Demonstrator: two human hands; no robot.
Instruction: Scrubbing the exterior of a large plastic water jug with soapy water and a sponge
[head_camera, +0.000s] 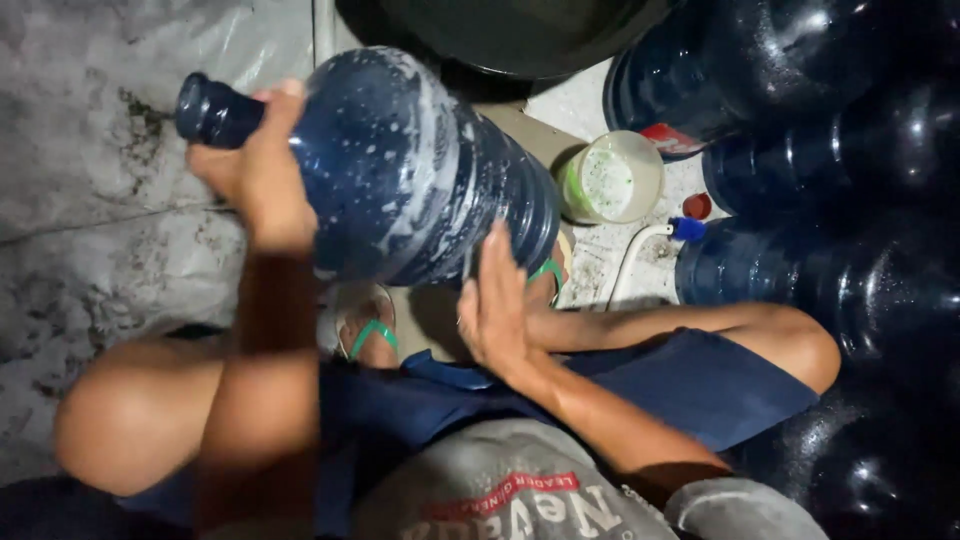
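Note:
A large dark blue water jug (400, 170) lies on its side in front of me, soapy foam streaked over its wall. Its neck points left. My left hand (255, 165) grips the jug at the shoulder beside the neck. Flat against the jug's base end rests my right hand (492, 300), fingers together and stretched upward. I am squatting, with both knees and green-strapped sandals below the jug.
Several more dark blue jugs (850, 200) crowd the right side. A small pale tub with green liquid (612, 178), a red cap (697, 206) and a white hose with a blue tip (650, 245) lie on the wet floor. A dark basin (520, 35) sits at the top.

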